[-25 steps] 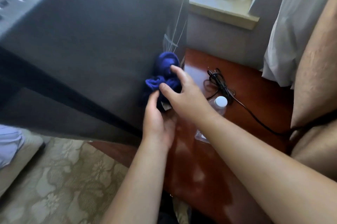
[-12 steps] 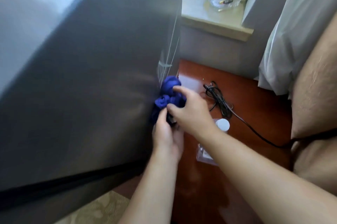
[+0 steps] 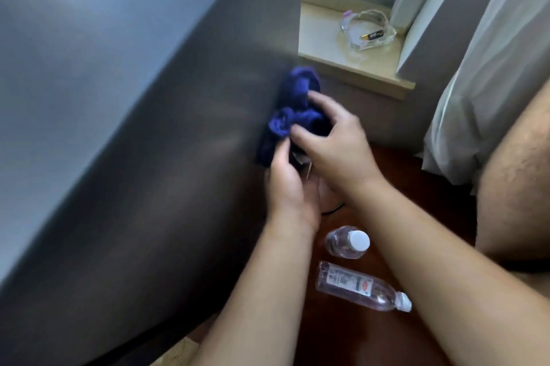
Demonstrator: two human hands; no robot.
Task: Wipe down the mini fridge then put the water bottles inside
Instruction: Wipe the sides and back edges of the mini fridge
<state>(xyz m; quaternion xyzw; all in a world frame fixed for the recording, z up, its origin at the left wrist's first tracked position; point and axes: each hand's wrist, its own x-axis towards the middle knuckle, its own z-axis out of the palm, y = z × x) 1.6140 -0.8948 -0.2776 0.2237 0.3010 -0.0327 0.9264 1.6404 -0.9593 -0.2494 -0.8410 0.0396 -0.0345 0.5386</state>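
Note:
The dark grey mini fridge fills the left half of the view. A bunched blue cloth presses against its right side near the back edge. My right hand grips the cloth from the right, and my left hand holds its lower end from below. Two clear water bottles with white caps rest on the red-brown wooden surface beneath my forearms: one upright bottle and one lying bottle on its side, cap pointing right.
A window sill behind the fridge carries a clear glass ashtray. White curtain fabric hangs at the right. A person's bare leg fills the right edge. A bit of black cable shows by my left wrist.
The view has tilted and shifted, so both bottles now show and most of the cable is hidden. Both hands with the cloth have slid up the fridge side.

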